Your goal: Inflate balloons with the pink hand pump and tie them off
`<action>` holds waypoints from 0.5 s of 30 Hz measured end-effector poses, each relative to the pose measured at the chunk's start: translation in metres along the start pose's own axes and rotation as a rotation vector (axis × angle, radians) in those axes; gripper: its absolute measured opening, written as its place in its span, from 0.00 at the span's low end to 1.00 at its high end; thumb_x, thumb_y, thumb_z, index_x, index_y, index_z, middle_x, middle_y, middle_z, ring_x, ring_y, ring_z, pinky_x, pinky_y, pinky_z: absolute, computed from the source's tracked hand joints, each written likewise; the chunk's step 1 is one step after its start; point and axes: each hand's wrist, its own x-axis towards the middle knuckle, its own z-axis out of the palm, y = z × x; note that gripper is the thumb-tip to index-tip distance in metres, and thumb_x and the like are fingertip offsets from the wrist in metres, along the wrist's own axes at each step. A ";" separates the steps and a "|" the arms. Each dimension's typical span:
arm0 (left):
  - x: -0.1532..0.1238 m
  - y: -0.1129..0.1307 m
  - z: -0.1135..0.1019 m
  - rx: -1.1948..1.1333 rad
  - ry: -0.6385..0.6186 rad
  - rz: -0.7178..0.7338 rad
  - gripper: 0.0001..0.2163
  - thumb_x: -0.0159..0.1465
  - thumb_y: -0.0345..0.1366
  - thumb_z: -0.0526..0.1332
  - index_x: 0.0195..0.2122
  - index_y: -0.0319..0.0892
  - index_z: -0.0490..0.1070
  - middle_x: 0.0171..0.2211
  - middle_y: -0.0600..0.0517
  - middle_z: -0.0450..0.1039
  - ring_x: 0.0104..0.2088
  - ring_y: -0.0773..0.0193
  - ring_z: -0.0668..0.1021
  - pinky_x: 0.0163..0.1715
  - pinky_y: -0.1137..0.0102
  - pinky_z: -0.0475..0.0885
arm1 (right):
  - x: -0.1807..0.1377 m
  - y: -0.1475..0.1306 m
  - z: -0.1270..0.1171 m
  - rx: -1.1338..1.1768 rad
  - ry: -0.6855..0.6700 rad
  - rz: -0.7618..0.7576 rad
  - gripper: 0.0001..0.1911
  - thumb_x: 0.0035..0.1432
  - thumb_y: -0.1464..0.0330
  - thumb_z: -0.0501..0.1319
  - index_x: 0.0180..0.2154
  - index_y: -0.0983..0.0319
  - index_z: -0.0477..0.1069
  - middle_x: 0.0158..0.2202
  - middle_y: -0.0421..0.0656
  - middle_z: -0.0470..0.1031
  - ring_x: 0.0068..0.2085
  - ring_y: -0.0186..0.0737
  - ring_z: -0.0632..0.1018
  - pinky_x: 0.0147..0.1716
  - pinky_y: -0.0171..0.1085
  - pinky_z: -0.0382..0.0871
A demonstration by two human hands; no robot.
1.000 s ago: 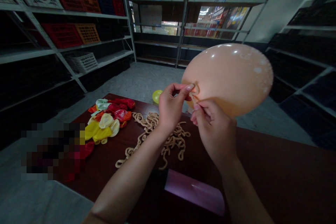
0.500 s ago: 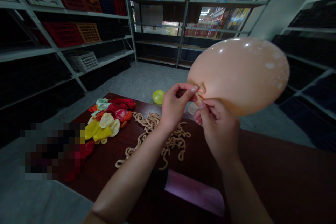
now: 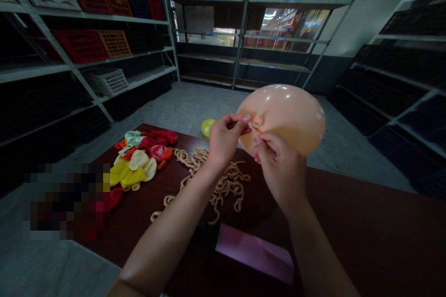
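Storeroom, metal racks (image 3: pixel 239 51), plastic crates (image 3: pixel 80 46) (some red)

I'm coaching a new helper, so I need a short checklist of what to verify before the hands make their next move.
1. Left hand pinching the thin pale strip at the balloon: ok.
2. Right hand pinching that strip too, just lower: ok.
3. Peach balloon inflated: ok.
4. Its neck sealed: cannot tell, too little shows.
5. Tan strands laid out singly: not ok, heaped and overlapping on the table.
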 end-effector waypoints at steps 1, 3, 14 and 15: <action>0.000 -0.001 0.000 0.002 0.015 -0.004 0.12 0.57 0.41 0.73 0.31 0.37 0.76 0.29 0.50 0.78 0.29 0.69 0.79 0.37 0.69 0.79 | 0.000 0.001 0.001 -0.002 -0.014 -0.001 0.09 0.65 0.64 0.58 0.36 0.60 0.75 0.26 0.39 0.79 0.27 0.35 0.80 0.30 0.35 0.72; 0.002 -0.003 -0.001 -0.003 0.033 -0.006 0.12 0.58 0.41 0.72 0.31 0.36 0.76 0.30 0.49 0.78 0.30 0.68 0.79 0.38 0.68 0.79 | -0.001 0.003 0.004 -0.001 -0.034 0.001 0.09 0.65 0.64 0.57 0.36 0.60 0.75 0.26 0.39 0.79 0.27 0.35 0.80 0.30 0.35 0.72; -0.004 -0.012 0.008 0.203 -0.105 0.274 0.11 0.62 0.41 0.69 0.37 0.38 0.76 0.38 0.47 0.77 0.37 0.65 0.79 0.39 0.70 0.77 | 0.010 0.021 -0.008 0.022 0.066 0.090 0.20 0.65 0.54 0.57 0.49 0.60 0.75 0.46 0.48 0.82 0.36 0.41 0.81 0.38 0.41 0.75; -0.003 -0.014 0.014 0.245 -0.093 0.332 0.10 0.63 0.40 0.69 0.37 0.38 0.76 0.38 0.47 0.77 0.38 0.64 0.79 0.39 0.70 0.76 | 0.010 0.024 -0.010 0.014 0.066 0.099 0.20 0.65 0.55 0.56 0.51 0.59 0.74 0.50 0.49 0.80 0.39 0.42 0.81 0.39 0.42 0.75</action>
